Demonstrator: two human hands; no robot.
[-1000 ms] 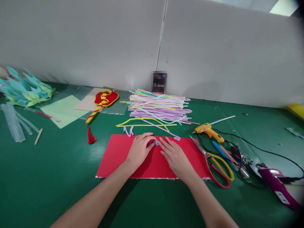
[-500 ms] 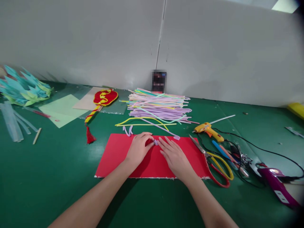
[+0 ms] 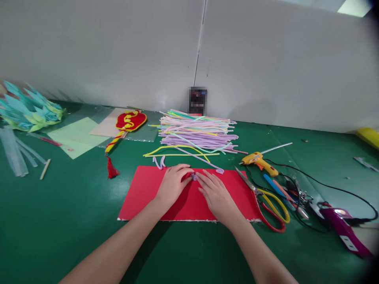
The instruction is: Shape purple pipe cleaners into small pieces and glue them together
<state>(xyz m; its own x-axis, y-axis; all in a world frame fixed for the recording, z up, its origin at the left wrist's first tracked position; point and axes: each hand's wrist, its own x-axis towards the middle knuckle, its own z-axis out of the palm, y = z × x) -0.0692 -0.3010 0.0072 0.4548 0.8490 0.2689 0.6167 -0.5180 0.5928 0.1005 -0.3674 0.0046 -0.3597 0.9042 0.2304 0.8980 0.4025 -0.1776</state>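
Over the upper middle of a red board [image 3: 142, 197], my left hand [image 3: 173, 183] pinches a small bent piece of lilac pipe cleaner [image 3: 194, 177] between thumb and fingertips. My right hand [image 3: 217, 193] comes in from the other side, its fingers stretched out and slightly spread, with the fingertips touching that same piece. The piece is tiny and partly covered by the fingers, so its exact shape is hard to make out. Two short curled lilac pieces [image 3: 160, 162] lie just beyond the board, and a longer lilac pipe cleaner [image 3: 201, 157] with a coiled end reaches its far edge.
Behind the board lies a heap of pastel pipe cleaners [image 3: 198, 134]. Scissors [image 3: 260, 193] overlap its right side, near a yellow glue gun [image 3: 260, 162] with a cord and a purple tool [image 3: 343, 228]. Left stand a red tasselled fan [image 3: 130, 120] and green paper [image 3: 78, 138].
Both hands stay around the lilac piece, the right fingertips a touch closer to the left ones. Everything else lies as before, apart from a slight view shift.
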